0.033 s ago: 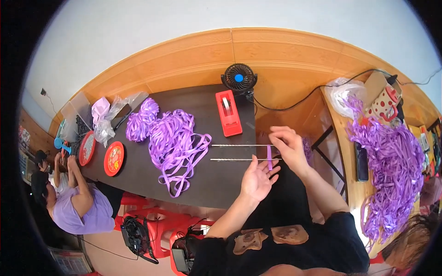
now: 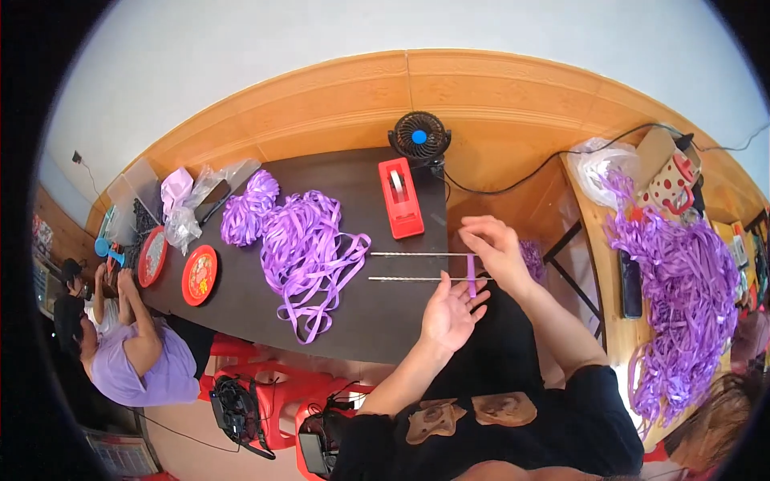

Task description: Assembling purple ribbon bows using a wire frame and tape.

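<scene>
Two thin metal rods, a far one (image 2: pixel 417 254) and a near one (image 2: pixel 405 279), lie side by side past the table's right edge. A purple ribbon strip (image 2: pixel 472 274) spans both near their right ends. My left hand (image 2: pixel 451 319) is palm up beneath the near rod, fingers spread under the ribbon and thumb beside the rod. Above the far rod, my right hand (image 2: pixel 499 252) is bent into a pinch; whatever it holds is too small to make out. Left of the rods spreads a loose pile of purple ribbon (image 2: pixel 301 240).
A red tape dispenser (image 2: pixel 401 199) and a black fan (image 2: pixel 419 136) stand at the dark table's (image 2: pixel 361 329) far right. Red plates (image 2: pixel 200 275) sit leftward. More ribbon (image 2: pixel 682 305) covers a wooden table at right, beside a phone (image 2: pixel 630 282). People sit at far left.
My right hand has shifted slightly left, its fingertips now beyond the ribbon strip toward the tape dispenser. My left hand and the rods keep nearly the same place.
</scene>
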